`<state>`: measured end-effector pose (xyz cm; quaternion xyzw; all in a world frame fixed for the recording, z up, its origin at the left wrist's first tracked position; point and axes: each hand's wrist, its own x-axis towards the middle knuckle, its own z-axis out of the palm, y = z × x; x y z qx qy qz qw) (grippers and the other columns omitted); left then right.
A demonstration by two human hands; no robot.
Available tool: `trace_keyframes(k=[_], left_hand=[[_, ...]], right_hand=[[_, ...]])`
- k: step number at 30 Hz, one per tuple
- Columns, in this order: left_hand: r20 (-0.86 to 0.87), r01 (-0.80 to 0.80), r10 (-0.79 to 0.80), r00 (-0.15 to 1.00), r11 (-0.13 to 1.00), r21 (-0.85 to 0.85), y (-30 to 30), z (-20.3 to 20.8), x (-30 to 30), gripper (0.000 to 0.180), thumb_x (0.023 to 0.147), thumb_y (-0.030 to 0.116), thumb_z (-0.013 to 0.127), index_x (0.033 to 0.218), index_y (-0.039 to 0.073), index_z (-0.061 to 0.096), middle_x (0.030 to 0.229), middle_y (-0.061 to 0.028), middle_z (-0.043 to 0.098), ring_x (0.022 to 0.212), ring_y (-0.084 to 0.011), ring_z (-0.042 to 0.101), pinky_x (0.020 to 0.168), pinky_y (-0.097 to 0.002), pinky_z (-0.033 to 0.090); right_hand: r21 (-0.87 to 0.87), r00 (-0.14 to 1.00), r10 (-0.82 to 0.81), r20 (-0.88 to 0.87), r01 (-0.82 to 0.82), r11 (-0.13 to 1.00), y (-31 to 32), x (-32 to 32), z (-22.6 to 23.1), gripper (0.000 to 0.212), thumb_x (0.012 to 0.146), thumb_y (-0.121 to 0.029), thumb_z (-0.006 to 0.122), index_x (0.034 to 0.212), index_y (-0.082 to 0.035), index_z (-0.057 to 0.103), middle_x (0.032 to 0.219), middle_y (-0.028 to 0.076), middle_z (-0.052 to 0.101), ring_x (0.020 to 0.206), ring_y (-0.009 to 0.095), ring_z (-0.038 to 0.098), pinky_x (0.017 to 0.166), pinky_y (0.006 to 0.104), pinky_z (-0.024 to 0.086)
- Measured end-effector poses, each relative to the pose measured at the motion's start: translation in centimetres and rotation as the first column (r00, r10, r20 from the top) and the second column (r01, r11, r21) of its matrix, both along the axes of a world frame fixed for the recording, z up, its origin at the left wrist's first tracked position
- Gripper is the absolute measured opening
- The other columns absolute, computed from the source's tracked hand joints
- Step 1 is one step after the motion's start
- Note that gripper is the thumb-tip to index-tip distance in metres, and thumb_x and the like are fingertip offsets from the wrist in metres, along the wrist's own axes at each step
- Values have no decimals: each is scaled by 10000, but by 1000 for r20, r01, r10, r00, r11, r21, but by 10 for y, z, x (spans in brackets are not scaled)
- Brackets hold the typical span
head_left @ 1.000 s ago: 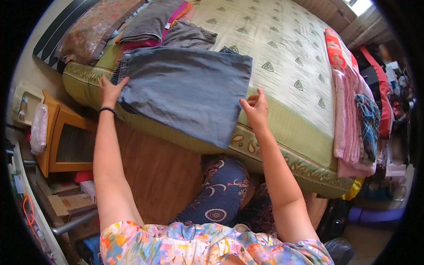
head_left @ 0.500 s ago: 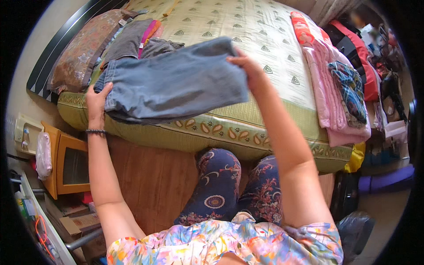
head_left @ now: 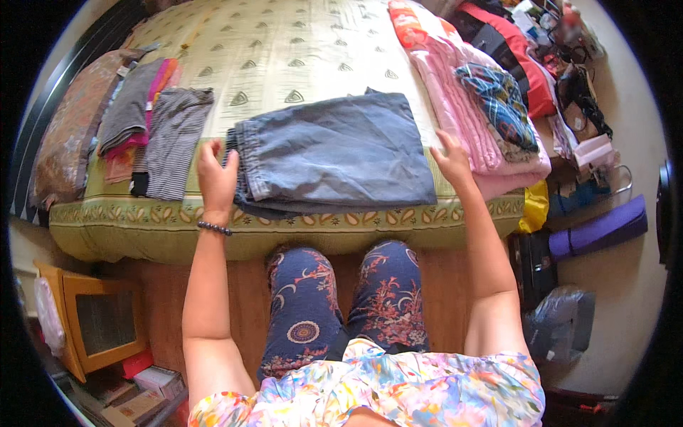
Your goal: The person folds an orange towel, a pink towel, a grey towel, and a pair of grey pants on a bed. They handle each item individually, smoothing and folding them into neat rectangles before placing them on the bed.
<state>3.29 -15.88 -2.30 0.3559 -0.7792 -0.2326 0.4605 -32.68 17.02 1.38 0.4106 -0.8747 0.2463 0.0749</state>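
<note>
A pair of folded grey-blue trousers [head_left: 334, 153] lies flat along the near edge of the bed, its gathered waistband to the left. Beside that waistband my left hand [head_left: 217, 178], with a dark bead bracelet at the wrist, is held with thumb and fingers apart; whether it touches the cloth I cannot tell. My right hand [head_left: 453, 160] is spread open just past the right end of the trousers and holds nothing. Left of my left hand lies a folded striped garment [head_left: 174, 142], next to a stack of folded grey and magenta clothes [head_left: 131, 107].
The bed [head_left: 284, 220] has a green patterned border. A floral pillow [head_left: 75, 135] rests at its left end. On the right are a folded pink quilt [head_left: 455, 99] and a blue plaid cloth [head_left: 501, 107]. A wooden cabinet [head_left: 71, 285] and a purple roll [head_left: 597, 228] flank the bed.
The trousers, held up in both hands before, now lie on the bed, and both hands have let go. The view has shifted, and the striped garment shows fully.
</note>
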Motion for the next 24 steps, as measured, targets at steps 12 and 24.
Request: trace_keyframes(k=[12,24], left_hand=[[782,328,-150,605,942,-73,81,-41,-159,661,915,497,383,1449,121,279,1513,-108,230,1405,-335,134,1122,-521,64],[731,367,-65,679,892,-263,10,-8,-91,561,874,289,580,1331,7,418,1441,-156,345,1347,-301,295,1109,-398,219]], right_hand=[[233,985,140,-101,-113,966,-202,76,-78,663,909,-558,330,1441,-162,306,1523,66,224,1411,241,181,1125,501,74],[69,989,-145,-15,146,987,-131,-24,-79,752,925,-569,340,1444,-35,235,1516,153,193,1413,278,153,1139,420,113]])
